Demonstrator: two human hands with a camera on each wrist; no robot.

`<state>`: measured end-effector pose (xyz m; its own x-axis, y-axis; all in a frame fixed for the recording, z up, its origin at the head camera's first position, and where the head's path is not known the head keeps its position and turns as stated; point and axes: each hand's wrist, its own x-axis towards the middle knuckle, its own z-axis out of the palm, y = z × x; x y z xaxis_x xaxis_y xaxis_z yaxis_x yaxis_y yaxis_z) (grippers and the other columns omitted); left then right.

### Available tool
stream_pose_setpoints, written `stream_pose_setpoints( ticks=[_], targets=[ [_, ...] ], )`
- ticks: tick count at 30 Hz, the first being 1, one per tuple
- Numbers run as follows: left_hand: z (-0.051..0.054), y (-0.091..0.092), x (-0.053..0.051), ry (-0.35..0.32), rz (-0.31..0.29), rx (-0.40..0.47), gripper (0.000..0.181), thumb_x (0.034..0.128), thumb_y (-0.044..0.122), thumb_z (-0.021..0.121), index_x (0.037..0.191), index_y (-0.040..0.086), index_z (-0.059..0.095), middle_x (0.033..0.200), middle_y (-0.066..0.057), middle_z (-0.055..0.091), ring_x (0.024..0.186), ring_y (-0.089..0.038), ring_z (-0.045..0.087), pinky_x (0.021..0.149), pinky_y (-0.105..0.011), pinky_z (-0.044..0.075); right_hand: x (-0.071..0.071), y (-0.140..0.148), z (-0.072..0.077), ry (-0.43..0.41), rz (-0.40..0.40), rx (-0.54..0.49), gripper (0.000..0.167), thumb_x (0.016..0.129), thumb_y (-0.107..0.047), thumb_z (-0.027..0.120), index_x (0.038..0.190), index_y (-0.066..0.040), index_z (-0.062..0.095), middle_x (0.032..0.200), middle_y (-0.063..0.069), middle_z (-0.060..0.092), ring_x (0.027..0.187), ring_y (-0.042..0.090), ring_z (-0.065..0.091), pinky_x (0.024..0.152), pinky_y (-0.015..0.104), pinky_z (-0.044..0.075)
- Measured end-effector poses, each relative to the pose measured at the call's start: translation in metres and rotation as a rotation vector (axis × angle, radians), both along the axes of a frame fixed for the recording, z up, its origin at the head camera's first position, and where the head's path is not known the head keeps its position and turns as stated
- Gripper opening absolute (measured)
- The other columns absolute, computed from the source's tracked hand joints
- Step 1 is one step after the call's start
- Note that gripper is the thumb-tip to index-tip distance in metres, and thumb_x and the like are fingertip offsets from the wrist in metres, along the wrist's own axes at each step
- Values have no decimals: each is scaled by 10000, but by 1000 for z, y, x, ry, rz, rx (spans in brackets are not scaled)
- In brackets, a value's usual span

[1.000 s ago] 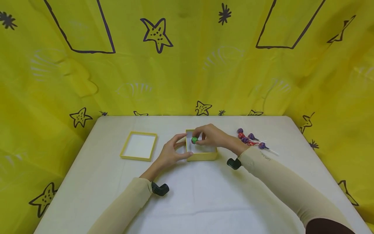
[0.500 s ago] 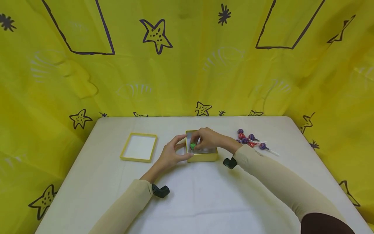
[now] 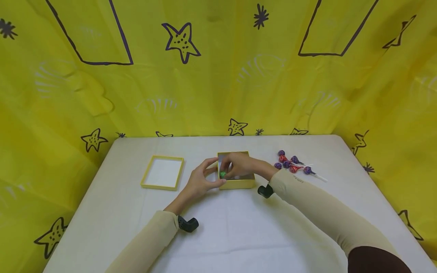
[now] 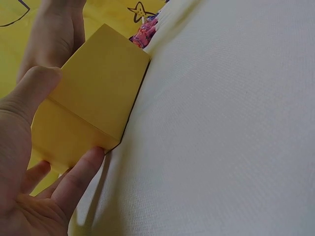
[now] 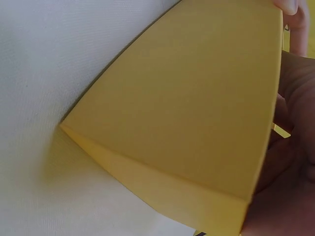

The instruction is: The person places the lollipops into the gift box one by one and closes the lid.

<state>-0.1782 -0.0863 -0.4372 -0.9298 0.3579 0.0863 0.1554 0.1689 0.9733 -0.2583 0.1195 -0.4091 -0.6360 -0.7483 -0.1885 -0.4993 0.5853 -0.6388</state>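
Observation:
A yellow box (image 3: pixel 240 184) with a pale inside stands open-topped at the middle of the table. My left hand (image 3: pixel 199 180) holds its left end, thumb at the near corner and fingers spread along the end wall; the left wrist view shows the thumb on the box's upper edge (image 4: pixel 93 88). Inside the box, my right hand (image 3: pixel 239 165) pinches a green-wrapped lollipop (image 3: pixel 223 174) near the left wall. Its stick is hidden by the hand. In the right wrist view the box wall (image 5: pixel 187 98) covers the fingertips and the lollipop.
The shallow yellow box lid (image 3: pixel 162 173) lies left of the box, its white inside up. Several purple- and red-wrapped lollipops (image 3: pixel 293 168) lie in a loose pile to the right, partly beside the right forearm. A yellow curtain (image 3: pixel 211 76) hangs behind the white-covered table (image 3: pixel 239 235).
My right hand has moved down and slightly left into the box with the green lollipop, now lower by the left wall. The left hand stays on the box.

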Motion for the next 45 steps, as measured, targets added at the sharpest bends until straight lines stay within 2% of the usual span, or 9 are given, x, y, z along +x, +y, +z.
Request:
stream_pose_setpoints(
  ticks=[12, 18, 33, 37, 42, 45],
  targets=[
    [1, -1, 0, 3, -7, 11, 782, 853, 37, 829, 1527, 28, 432, 1608, -196, 370, 1392, -431, 478, 1083, -579, 448, -3, -2, -6, -31, 48, 3, 147, 877, -31, 797, 1019, -40, 760, 969, -3, 732, 884, 131, 674, 786, 248, 585],
    [1, -1, 0, 18, -10, 15, 776, 850, 36, 829, 1521, 21, 439, 1602, -205, 376, 1381, -422, 493, 1069, -586, 459, -3, -3, -8, -31, 45, 14, 145, 875, -24, 794, 1013, -52, 765, 972, -12, 730, 891, 127, 665, 788, 253, 581],
    [-1, -1, -1, 39, -4, 11, 782, 837, 18, 836, 1513, 0, 444, 1595, -204, 390, 1360, -414, 519, 1098, -586, 431, -1, -3, -2, -63, 51, 31, 162, 880, -12, 779, 1037, -40, 750, 988, -7, 724, 921, 133, 669, 800, 245, 582],
    [0, -1, 0, 46, 1, 11, 776, 836, 15, 835, 1508, -6, 448, 1593, -207, 394, 1360, -416, 518, 1107, -588, 419, 0, -2, 2, -64, 62, 33, 161, 885, -10, 768, 1043, -32, 749, 989, 16, 728, 920, 139, 666, 799, 254, 583],
    [-1, -1, -1, 28, 8, 0, 778, 833, 24, 840, 1508, 11, 453, 1594, -195, 397, 1362, -412, 518, 1121, -576, 410, 0, 6, 15, -41, 23, 72, 181, 905, -88, 780, 1081, -61, 746, 991, 2, 718, 891, 144, 661, 819, 279, 575],
    [-13, 0, -8, 21, 13, -12, 803, 830, 33, 847, 1522, 34, 441, 1604, -179, 388, 1368, -399, 517, 1111, -566, 426, 1, 15, 30, -3, 10, 79, 214, 910, -116, 784, 1113, -62, 743, 1002, 10, 718, 886, 155, 656, 827, 295, 566]
  ],
)
